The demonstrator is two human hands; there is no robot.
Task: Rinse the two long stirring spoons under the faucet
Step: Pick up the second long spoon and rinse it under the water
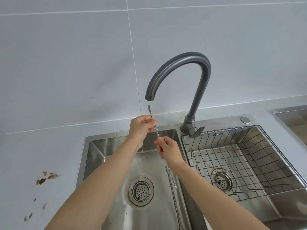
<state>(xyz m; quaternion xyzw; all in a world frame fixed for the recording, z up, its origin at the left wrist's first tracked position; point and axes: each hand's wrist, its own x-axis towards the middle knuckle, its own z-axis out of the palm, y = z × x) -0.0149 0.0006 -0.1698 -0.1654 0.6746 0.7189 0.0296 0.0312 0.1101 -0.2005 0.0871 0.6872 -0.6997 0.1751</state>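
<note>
Fingers of both the left hand (141, 128) and right hand (167, 149) pinched one long twisted steel stirring spoon (156, 131) beneath the curved grey faucet (181, 77); another spoon (172, 191) lay in the steel sink (116, 163).

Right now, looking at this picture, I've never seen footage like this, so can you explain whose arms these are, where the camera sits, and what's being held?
This is a single view from a camera worn on a person's head, looking down at their own bare arms; there is no machine. The left hand and right hand hold one long twisted stirring spoon between them, its bowl up in the thin stream under the faucet. A second long spoon lies in the left sink basin. The right basin holds a wire rack.
</note>
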